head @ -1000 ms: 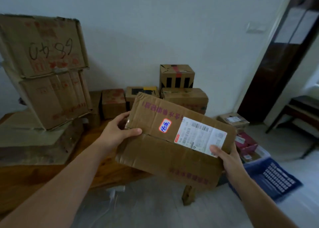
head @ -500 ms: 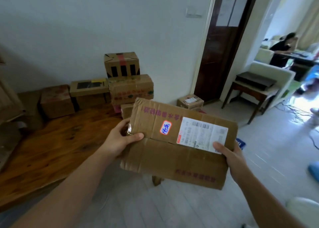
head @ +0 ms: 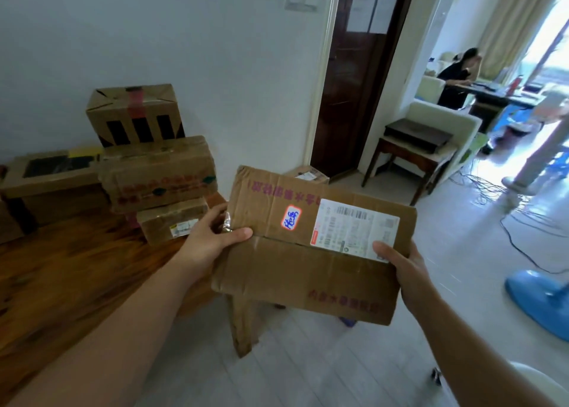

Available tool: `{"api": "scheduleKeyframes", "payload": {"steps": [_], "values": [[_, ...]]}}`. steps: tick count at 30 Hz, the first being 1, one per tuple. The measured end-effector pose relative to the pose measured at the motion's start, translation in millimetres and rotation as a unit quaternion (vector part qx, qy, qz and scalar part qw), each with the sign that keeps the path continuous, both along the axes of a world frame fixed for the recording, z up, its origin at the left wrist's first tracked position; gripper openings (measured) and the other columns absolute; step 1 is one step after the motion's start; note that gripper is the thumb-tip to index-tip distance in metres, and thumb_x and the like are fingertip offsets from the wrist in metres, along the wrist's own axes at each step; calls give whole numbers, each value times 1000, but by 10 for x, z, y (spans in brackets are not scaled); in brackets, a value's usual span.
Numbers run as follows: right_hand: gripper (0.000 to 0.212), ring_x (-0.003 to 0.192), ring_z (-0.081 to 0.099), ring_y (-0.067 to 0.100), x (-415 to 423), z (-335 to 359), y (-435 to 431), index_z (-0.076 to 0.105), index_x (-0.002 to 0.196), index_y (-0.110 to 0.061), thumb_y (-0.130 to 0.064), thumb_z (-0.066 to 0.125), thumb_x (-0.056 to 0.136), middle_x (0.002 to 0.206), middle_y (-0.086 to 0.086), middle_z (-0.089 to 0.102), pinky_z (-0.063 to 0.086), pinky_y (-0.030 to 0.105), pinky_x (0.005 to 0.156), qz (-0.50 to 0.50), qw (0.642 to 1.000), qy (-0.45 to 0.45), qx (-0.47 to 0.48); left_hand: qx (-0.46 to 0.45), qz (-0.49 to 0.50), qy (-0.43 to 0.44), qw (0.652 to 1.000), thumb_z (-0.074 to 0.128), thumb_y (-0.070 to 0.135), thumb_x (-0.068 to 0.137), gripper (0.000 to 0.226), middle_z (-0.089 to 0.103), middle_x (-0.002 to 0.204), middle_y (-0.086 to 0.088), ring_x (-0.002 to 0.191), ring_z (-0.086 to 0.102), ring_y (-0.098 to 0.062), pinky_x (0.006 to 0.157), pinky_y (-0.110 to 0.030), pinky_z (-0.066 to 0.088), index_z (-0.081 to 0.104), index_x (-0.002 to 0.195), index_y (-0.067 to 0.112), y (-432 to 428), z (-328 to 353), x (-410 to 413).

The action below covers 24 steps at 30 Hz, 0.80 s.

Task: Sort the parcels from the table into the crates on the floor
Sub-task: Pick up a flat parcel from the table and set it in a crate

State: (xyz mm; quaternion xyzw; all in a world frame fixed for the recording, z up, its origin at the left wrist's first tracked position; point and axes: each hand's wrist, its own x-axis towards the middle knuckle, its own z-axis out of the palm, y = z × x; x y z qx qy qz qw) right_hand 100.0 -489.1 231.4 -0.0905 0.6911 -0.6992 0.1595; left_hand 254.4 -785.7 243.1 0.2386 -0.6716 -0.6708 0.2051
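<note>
I hold a flat brown cardboard parcel (head: pixel 308 271) in front of me, past the right end of the wooden table (head: pixel 70 271). It bears a white shipping label and a small red-rimmed sticker with blue writing. My left hand (head: pixel 212 237) grips its left edge, thumb on top. My right hand (head: pixel 400 262) grips its right edge, thumb on the label's corner. Several more parcels (head: pixel 157 172) are stacked at the table's far end against the wall. The parcel hides the floor behind it, apart from a small blue piece below its lower edge.
A small parcel (head: pixel 308 174) lies on the floor by a dark wooden door (head: pixel 354 83). A dark side table (head: pixel 412 151) stands in the doorway area, with cables (head: pixel 505 209) on the floor. A blue fan base (head: pixel 542 299) is at right. A person sits at a desk far right.
My view has swung to the right: the big boxes at the table's left and the blue crate have left the frame, and the doorway room has come in. Both hands keep holding the parcel.
</note>
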Motion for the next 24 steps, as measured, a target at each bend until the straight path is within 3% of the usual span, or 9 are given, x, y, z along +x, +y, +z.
{"api": "scheduleKeyframes", "payload": {"steps": [4, 6, 9, 11, 13, 17, 21, 24], "values": [[76, 102, 66, 29, -597, 81, -86, 51, 128, -23, -35, 79, 58, 114, 5, 69, 53, 54, 88, -15, 1000, 4, -2, -5, -24, -8, 1000, 83, 22, 64, 59, 56, 97, 22, 76, 57, 9, 54, -8, 46, 49, 109, 40, -160, 56, -689], [78, 100, 68, 29, -856, 85, -94, 52, 128, -22, -37, 80, 56, 113, 6, 69, 55, 51, 84, -27, 1000, 5, -10, -12, -45, -11, 999, 83, 28, 59, 63, 59, 104, 16, 87, 59, 3, 63, -14, 48, 51, 113, 37, -216, 79, -995], [75, 94, 70, 25, -1213, 32, -58, 52, 126, -22, -38, 80, 57, 107, 4, 71, 58, 44, 75, -30, 999, -1, -22, -15, -63, -21, 998, 89, 34, 51, 86, 61, 119, 0, 104, 61, -17, 85, -35, 52, 51, 127, 22, -220, 14, -1415], [73, 95, 70, 26, -1486, -27, -1, 52, 126, -21, -37, 79, 60, 108, 5, 71, 58, 47, 77, -36, 999, -11, -23, -18, -68, -40, 997, 89, 42, 45, 96, 60, 122, -3, 108, 60, -21, 94, -44, 49, 49, 130, 21, -185, -48, -1706], [70, 96, 70, 27, -1786, -96, 53, 52, 127, -20, -36, 78, 63, 110, 7, 70, 57, 50, 80, -36, 999, -16, -21, -13, -74, -55, 996, 90, 47, 43, 99, 59, 123, -1, 108, 59, -21, 94, -44, 49, 48, 130, 24, -146, -110, -2005], [74, 94, 71, 25, -2577, -221, 171, 55, 124, -24, -41, 80, 57, 107, 4, 72, 57, 50, 81, -32, 999, -24, 0, -13, -71, -62, 996, 84, 42, 53, 82, 58, 121, 1, 108, 58, -20, 89, -39, 50, 47, 124, 28, 36, -269, -2677], [79, 94, 70, 24, -3433, -277, 247, 49, 126, -27, -44, 82, 56, 108, 3, 70, 57, 47, 80, -17, 999, -31, 37, 7, -35, -70, 997, 89, 42, 50, 98, 57, 126, -2, 112, 56, -22, 98, -47, 45, 43, 135, 21, 250, -386, -3276], [79, 91, 69, 22, -4006, -291, 307, 43, 123, -25, -44, 80, 57, 109, 4, 66, 58, 36, 66, 13, 996, -57, 72, 32, -25, -95, 995, 87, 40, 52, 95, 56, 126, 0, 114, 54, -21, 101, -47, 43, 43, 135, 26, 439, -504, -3684]]}}
